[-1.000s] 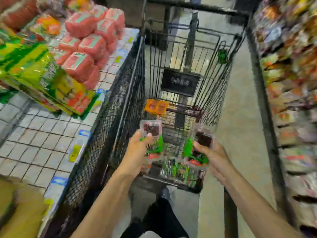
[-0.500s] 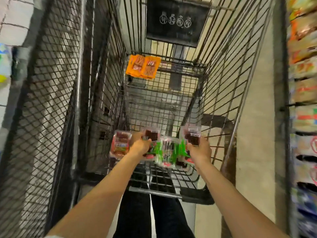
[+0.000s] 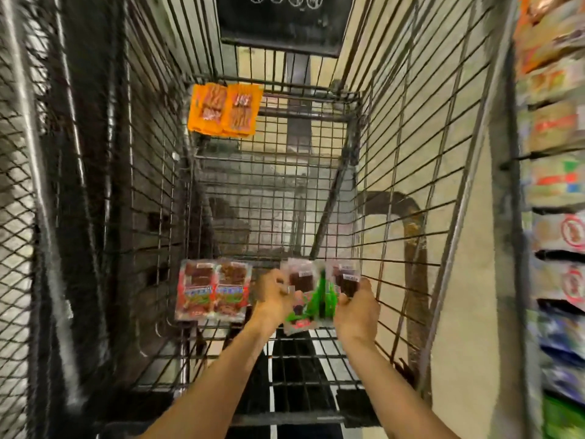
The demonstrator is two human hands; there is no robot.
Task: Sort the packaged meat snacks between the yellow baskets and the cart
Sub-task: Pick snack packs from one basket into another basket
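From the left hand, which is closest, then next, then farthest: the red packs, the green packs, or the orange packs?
1. green packs, held in the left hand.
2. red packs, just left of it.
3. orange packs, far end of the cart.

Single head-worn wide-angle view, looking forward and steeply down into the cart (image 3: 395, 172) from above its near end. Close range: left hand (image 3: 273, 296) and right hand (image 3: 357, 307) sit low centre, with the shelf (image 3: 554, 185) well right of the right hand at the blurred frame edge.
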